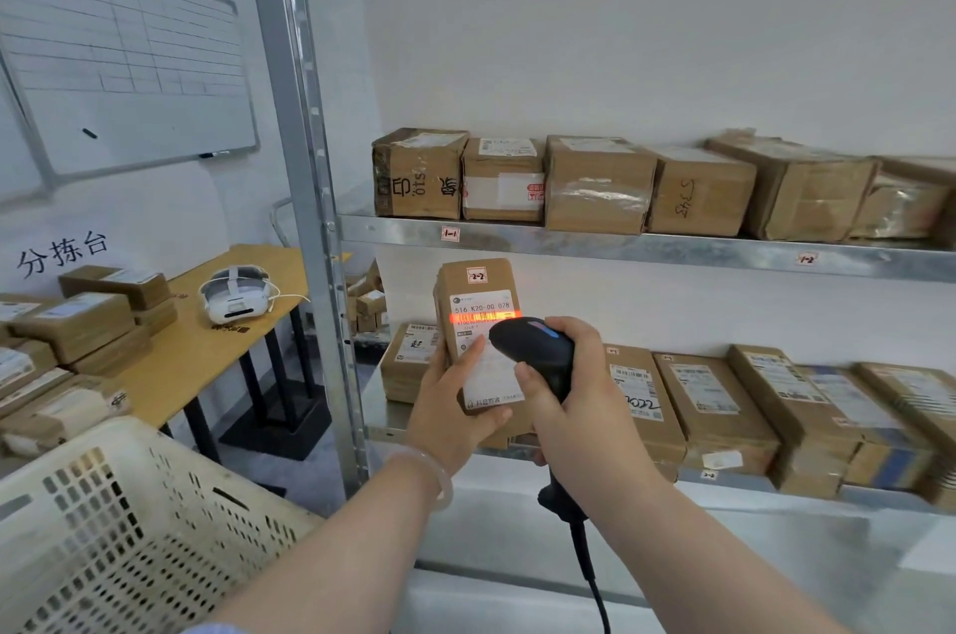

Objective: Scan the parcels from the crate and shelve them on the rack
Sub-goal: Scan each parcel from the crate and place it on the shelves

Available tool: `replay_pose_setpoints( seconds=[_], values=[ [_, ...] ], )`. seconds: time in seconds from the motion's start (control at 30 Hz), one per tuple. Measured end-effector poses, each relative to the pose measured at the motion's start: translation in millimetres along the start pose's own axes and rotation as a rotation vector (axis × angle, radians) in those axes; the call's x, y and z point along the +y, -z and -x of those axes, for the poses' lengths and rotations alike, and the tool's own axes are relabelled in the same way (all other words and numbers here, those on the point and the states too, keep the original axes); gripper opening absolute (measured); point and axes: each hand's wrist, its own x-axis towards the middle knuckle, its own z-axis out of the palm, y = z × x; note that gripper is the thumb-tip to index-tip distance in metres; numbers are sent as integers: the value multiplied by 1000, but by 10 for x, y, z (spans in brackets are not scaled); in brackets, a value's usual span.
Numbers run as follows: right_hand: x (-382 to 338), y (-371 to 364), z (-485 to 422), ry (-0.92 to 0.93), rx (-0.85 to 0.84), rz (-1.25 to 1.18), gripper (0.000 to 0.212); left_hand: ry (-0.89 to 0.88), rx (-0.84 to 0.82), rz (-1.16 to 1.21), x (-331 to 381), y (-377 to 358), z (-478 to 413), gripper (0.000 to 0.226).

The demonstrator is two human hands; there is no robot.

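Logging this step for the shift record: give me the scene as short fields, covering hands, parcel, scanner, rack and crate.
left hand: holds the parcel upright before the rack
right hand: grips the scanner, aimed at the label
parcel: brown box, tag 2-2, red scan line on barcode
scanner: black, corded
rack: boxes on both shelves; upper edge tagged 1-1, 1-2
crate: cream, perforated, lower left; contents not visible
table: stacked parcels, white headset

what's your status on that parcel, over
Left hand holds parcel upright. Right hand grips scanner, red beam on label. Nothing between them.
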Motion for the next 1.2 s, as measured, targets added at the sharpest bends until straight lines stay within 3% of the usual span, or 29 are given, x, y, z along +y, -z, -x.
replay_pose_setpoints(
  seconds=[0.4, 0.67, 0.9, 1.2],
  values=[
    [-41, -24, 203, -20, 106, 70, 50, -22, -85, 52, -20, -27, 65, 90],
    [228, 319, 513, -117, 361, 67, 48, 14, -232, 209, 124, -433, 161, 91],
    [559, 969, 871, -232, 529, 5, 46, -21, -371, 380, 709, -1045, 261, 89],
    [838, 2230, 1358, -296, 717, -54, 44, -103, -544, 438, 1868, -2163, 392, 90]
  ],
)
